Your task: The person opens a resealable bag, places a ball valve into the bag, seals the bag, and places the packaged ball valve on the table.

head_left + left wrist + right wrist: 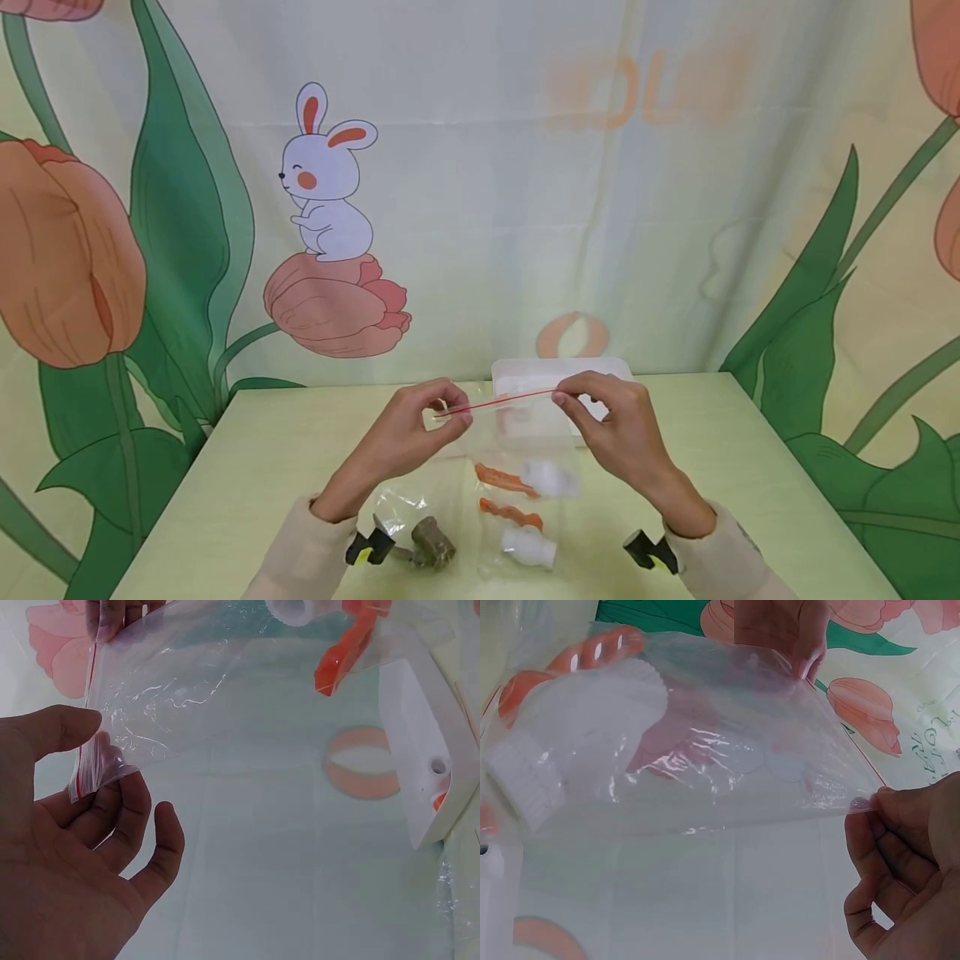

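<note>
A clear zip bag [491, 403] with a red seal strip hangs between both hands, its top edge stretched nearly level. My left hand [420, 421] pinches one top corner between thumb and fingers. At the opposite corner, the thumb and fingertips of my right hand [618, 425] pinch the strip. Low in the bag lie a white piece with a ribbed edge [604, 712] and a wavy orange piece [607, 646]. In the left wrist view, the bag's film [172, 690] is creased near the left thumb.
Behind the bag stands a white plastic tray [615, 367] with something orange inside. On the table [247, 467] lie another clear bag with a white piece [528, 547] and an orange piece [510, 512], and a clear bag with a brownish-grey piece [432, 542]. A printed curtain [465, 208] hangs behind.
</note>
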The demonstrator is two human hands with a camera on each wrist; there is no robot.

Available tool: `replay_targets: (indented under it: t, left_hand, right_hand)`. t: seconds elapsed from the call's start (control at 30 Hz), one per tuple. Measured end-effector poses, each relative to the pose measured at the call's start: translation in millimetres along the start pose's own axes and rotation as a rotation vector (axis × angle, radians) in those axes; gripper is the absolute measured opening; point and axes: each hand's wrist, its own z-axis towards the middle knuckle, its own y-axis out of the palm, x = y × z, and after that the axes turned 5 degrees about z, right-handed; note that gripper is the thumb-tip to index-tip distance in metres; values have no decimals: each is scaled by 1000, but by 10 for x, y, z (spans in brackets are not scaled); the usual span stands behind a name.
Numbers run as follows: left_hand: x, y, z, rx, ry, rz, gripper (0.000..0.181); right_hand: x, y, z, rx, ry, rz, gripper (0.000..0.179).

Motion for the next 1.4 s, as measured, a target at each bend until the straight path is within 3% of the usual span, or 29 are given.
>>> replay_targets:
  t: [0.33, 0.77, 1.03, 1.4]
  left_hand:
    - [2, 4, -2, 3, 27, -12, 5]
    - [-40, -55, -21, -23, -9, -54, 6]
    - [-38, -49, -36, -36, 29, -34, 6]
    - [-77, -76, -56, -23, -7, -34, 7]
  right_hand:
    - [13, -19, -4, 8, -7, -2, 17]
    - [21, -64, -7, 10, 7, -34, 17]
    - [22, -69, -6, 16, 0, -30, 17]
    - [13, -105, 1, 24, 14, -40, 16]
